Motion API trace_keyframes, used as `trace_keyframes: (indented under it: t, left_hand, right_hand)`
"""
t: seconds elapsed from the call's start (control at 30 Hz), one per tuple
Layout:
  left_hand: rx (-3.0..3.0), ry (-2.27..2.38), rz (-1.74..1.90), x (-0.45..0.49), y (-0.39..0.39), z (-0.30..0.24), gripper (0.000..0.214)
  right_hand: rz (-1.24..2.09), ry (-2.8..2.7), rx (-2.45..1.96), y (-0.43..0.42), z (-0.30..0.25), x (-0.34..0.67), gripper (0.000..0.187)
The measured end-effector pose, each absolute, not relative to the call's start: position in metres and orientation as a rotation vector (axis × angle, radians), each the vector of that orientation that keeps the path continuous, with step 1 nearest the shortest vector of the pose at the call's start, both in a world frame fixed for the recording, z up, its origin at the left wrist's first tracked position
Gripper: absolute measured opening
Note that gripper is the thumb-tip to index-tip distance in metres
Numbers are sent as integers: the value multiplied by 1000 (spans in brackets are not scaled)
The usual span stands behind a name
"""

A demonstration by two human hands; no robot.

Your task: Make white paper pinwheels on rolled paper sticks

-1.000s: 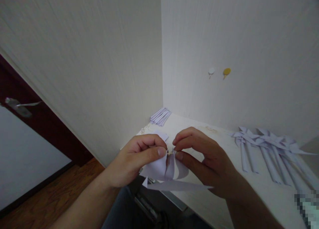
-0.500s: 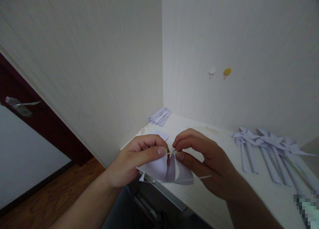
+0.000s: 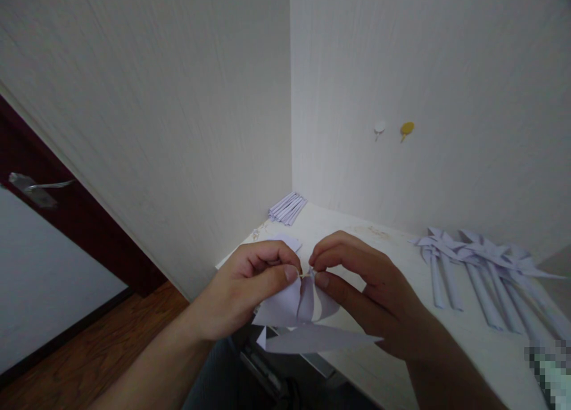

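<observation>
Over the table edge, my left hand (image 3: pixel 250 285) pinches a white paper pinwheel (image 3: pixel 279 306) near its centre, thumb against the bent index finger. Facing it, my right hand (image 3: pixel 368 285) is closed in a pinch on the same pinwheel, from the right. A thin pale stick (image 3: pixel 306 275) shows in the small gap between both sets of fingertips. The pinwheel's curved blades hang below the hands, and one long pointed blade spreads sideways at the bottom. My fingers cover the ends of the stick.
Rolled paper sticks (image 3: pixel 288 208) lie piled in the corner of the white table (image 3: pixel 339 218). Several paper pinwheels on rolled handles (image 3: pixel 484 291) lie on the right. A paper sheet (image 3: pixel 289 241) sits behind my left hand. Two hooks (image 3: pixel 407 128) are on the wall.
The pinwheel's lower blade has turned and dropped, now showing its broad face below the others. Both hands keep their pinch in nearly the same place.
</observation>
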State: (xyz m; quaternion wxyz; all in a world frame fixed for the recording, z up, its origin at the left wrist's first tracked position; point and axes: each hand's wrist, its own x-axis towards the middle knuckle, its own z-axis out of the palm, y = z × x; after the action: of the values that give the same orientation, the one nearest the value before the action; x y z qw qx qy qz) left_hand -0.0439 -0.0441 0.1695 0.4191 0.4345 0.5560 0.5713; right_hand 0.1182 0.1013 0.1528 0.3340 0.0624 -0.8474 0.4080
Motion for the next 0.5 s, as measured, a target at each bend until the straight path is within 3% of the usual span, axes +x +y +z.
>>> trace_keyframes:
  t: [0.5]
  left_hand:
    - [1130,1403,1328,-52,-45,170,30]
  right_hand:
    - [1063,-2239,191,103,152,118,5]
